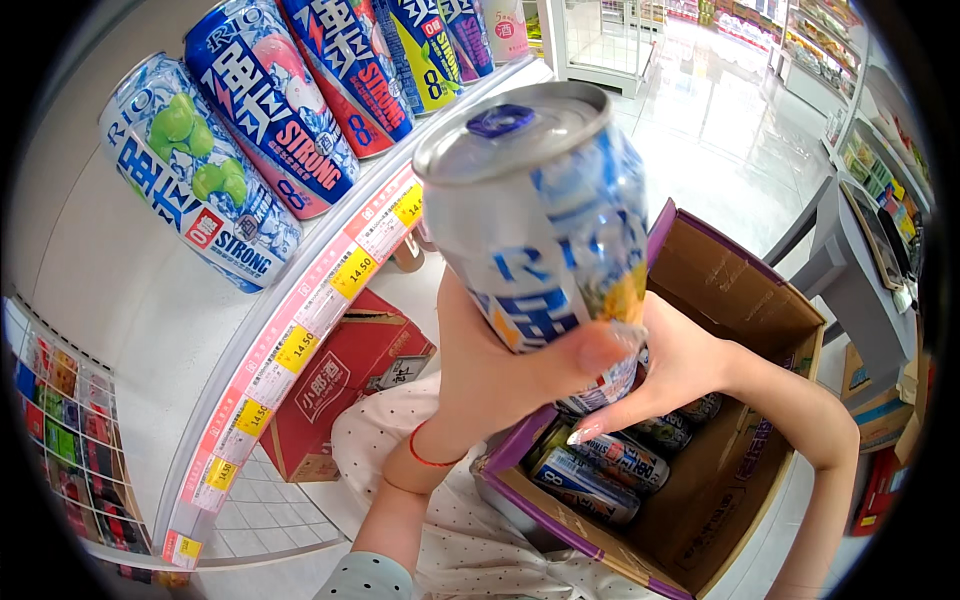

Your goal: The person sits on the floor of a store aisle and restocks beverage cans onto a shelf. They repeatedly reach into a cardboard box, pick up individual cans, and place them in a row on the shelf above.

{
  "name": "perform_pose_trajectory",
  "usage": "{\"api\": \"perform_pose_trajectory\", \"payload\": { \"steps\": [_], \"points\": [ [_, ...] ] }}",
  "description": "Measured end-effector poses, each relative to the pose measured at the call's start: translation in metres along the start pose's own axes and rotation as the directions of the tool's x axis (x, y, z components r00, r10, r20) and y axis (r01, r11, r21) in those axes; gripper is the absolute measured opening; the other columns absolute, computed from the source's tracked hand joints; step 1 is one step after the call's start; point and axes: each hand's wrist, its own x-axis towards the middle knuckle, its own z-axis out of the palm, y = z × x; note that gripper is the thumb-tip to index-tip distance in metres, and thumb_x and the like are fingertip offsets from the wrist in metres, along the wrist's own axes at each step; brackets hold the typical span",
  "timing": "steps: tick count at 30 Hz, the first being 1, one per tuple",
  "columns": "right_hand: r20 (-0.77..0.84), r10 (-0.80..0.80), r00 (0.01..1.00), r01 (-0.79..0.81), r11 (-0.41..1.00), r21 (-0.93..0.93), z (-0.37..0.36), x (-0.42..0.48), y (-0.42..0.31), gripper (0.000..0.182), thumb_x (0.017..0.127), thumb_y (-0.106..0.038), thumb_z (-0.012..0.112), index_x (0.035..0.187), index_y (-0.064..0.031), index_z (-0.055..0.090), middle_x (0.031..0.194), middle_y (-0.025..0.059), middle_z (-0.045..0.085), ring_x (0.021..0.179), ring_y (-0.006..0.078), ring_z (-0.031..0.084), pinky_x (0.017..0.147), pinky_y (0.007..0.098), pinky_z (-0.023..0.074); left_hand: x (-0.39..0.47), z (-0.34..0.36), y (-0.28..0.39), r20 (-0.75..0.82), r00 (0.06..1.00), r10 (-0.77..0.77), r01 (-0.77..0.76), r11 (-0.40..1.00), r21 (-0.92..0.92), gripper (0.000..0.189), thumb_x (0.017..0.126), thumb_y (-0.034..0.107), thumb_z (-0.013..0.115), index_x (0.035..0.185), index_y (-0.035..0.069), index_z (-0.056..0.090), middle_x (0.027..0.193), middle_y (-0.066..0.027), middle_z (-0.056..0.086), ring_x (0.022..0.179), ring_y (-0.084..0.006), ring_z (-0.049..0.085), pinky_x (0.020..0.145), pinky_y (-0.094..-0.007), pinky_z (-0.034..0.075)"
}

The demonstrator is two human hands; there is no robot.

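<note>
A tall RIO drink can [480, 225], white and blue with a yellow fruit picture, is upright close to the camera, its silver lid and blue tab on top. My left hand [487, 367] wraps the can's lower half, thumb across the front, a red string bracelet on its wrist. From the other side my right hand [679, 356] holds the same can near its base, thumb pointing down and left. Beneath my hands stands an open cardboard box [705, 540] with purple edges. Several drink cans [589, 484] lie in it, partly hidden by my right hand.
To the left, several RIO cans line a white shelf, a green-fruit can [202, 172] nearest. Price labels [296, 349] run along its edge. Below sits a red carton [337, 390]. A grey stand [847, 277] is on the right; shiny floor tiles [697, 127] stretch ahead.
</note>
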Motion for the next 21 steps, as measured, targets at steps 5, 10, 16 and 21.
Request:
{"api": "perform_pose_trajectory", "payload": {
  "steps": [5, 10, 16, 21],
  "points": [
    [0.032, -0.032, 0.999, 0.03, 0.997, 0.065, -0.0005, -0.0015, -0.0014, 0.077, 0.073, -0.03, 0.09, 0.129, 0.0045, 0.051, 0.121, 0.0145, 0.067, 0.109, 0.021, 0.065, 0.099, 0.0343, 0.0503, -0.006, 0.0005, -0.0029, 0.033, 0.999, 0.007, -0.011, 0.992, 0.128, 0.097, 0.071, 0.048, 0.082, 0.139, -0.005, 0.038, 0.122, -0.018, 0.06, 0.108, -0.0257, 0.064, 0.094, -0.0376, 0.054],
    [0.096, 0.001, 0.995, -0.009, 0.996, 0.091, -0.003, -0.003, -0.0018, 0.073, 0.075, -0.025, 0.089, 0.129, 0.0044, 0.051, 0.123, 0.014, 0.066, 0.11, 0.02, 0.063, 0.099, 0.0335, 0.0506, -0.0106, -0.0021, -0.0004, 0.055, 0.998, 0.022, -0.031, 0.984, 0.173, 0.102, 0.072, 0.051, 0.082, 0.141, -0.007, 0.035, 0.127, -0.0206, 0.058, 0.114, -0.0287, 0.062, 0.098, -0.0396, 0.052],
    [0.059, -0.016, 0.998, 0.003, 0.977, 0.212, 0.0011, -0.0016, 0.0032, 0.074, 0.076, -0.023, 0.089, 0.132, 0.0044, 0.049, 0.124, 0.0127, 0.064, 0.111, 0.0184, 0.061, 0.099, 0.033, 0.0496, -0.0087, -0.0023, -0.0008, 0.066, 0.997, 0.031, -0.044, 0.977, 0.208, 0.108, 0.072, 0.054, 0.082, 0.144, -0.008, 0.031, 0.134, -0.0237, 0.055, 0.121, -0.0322, 0.059, 0.103, -0.0421, 0.05],
    [0.049, -0.031, 0.998, 0.023, 0.988, 0.153, 0.0044, 0.0024, 0.0023, 0.076, 0.076, -0.024, 0.088, 0.134, 0.0037, 0.047, 0.125, 0.0124, 0.063, 0.112, 0.0173, 0.061, 0.098, 0.0323, 0.0508, -0.0028, -0.0029, -0.0002, 0.027, 0.998, -0.062, 0.055, 0.977, 0.206, 0.114, 0.065, 0.065, 0.083, 0.141, -0.007, 0.037, 0.131, -0.0222, 0.057, 0.119, -0.0326, 0.06, 0.102, -0.044, 0.051]
  ]
}}
